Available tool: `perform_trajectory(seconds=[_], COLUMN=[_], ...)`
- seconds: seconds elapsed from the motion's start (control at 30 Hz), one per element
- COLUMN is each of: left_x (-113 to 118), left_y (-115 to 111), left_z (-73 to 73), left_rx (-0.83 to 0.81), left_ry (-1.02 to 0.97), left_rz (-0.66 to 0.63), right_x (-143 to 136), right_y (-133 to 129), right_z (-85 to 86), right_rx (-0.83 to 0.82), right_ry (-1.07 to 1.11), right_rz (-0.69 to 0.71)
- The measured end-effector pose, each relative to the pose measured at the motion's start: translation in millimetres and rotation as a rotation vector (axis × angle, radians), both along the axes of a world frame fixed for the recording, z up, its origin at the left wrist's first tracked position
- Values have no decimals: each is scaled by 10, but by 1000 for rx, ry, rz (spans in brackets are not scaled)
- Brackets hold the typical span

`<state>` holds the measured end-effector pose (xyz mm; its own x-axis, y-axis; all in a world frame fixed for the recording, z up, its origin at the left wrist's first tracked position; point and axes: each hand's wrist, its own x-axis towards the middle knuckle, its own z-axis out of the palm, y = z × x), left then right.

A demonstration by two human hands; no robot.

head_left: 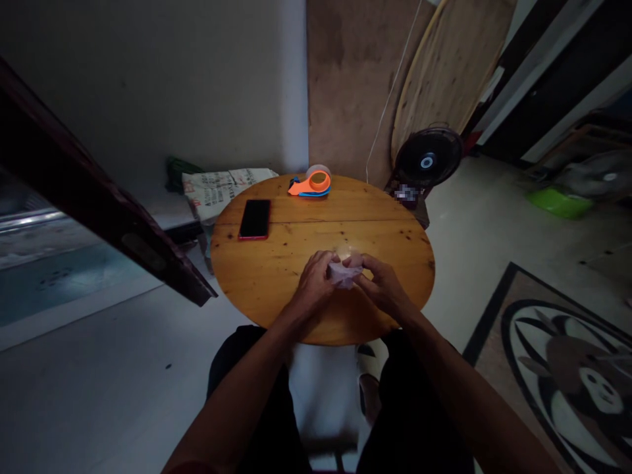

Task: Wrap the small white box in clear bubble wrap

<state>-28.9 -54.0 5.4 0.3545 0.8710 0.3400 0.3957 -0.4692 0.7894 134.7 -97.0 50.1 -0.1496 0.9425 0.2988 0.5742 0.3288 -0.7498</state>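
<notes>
Between my two hands is a small, crumpled, pale lilac piece of thin sheet [344, 275], either paper or plastic; I cannot tell which. My left hand [318, 276] grips its left side with the fingers curled. On the other side my right hand [379, 279] pinches it between thumb and fingers. Both hands are just over the near half of a round wooden table [286, 263]. Some of the fingertips are hidden behind the piece.
A black-screened phone [255, 219] in a red case lies on the table's left. At the far edge rests an orange and blue tape dispenser [312, 184]. Behind the table are a printed sack [227, 187] and a dark fan [427, 158]. A patterned rug [557, 355] covers floor at right.
</notes>
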Motion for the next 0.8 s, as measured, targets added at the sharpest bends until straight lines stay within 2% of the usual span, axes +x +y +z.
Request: perform_trajectory(seconds=[0.13, 0.23, 0.37, 0.47, 0.6, 0.8], left_x=[5, -19, -184, -345, -405, -292], left_y=[8, 18, 30, 25, -15, -38], left_z=[-11, -7, 58, 87, 31, -41], left_rx=[6, 1, -33, -33, 53, 174], left_ry=[6, -23, -54, 41, 187, 164], left_rz=[-3, -34, -210, -338, -311, -254], right_x=[-21, -5, 37, 61, 62, 20], right_y=[-55, -64, -72, -99, -146, -154], right_z=[-164, -223, -224, -241, -337, -532], right_rx=[52, 80, 96, 131, 224, 337], right_ry=[-13, 7, -30, -40, -115, -186], right_rz=[-25, -6, 40, 110, 143, 118])
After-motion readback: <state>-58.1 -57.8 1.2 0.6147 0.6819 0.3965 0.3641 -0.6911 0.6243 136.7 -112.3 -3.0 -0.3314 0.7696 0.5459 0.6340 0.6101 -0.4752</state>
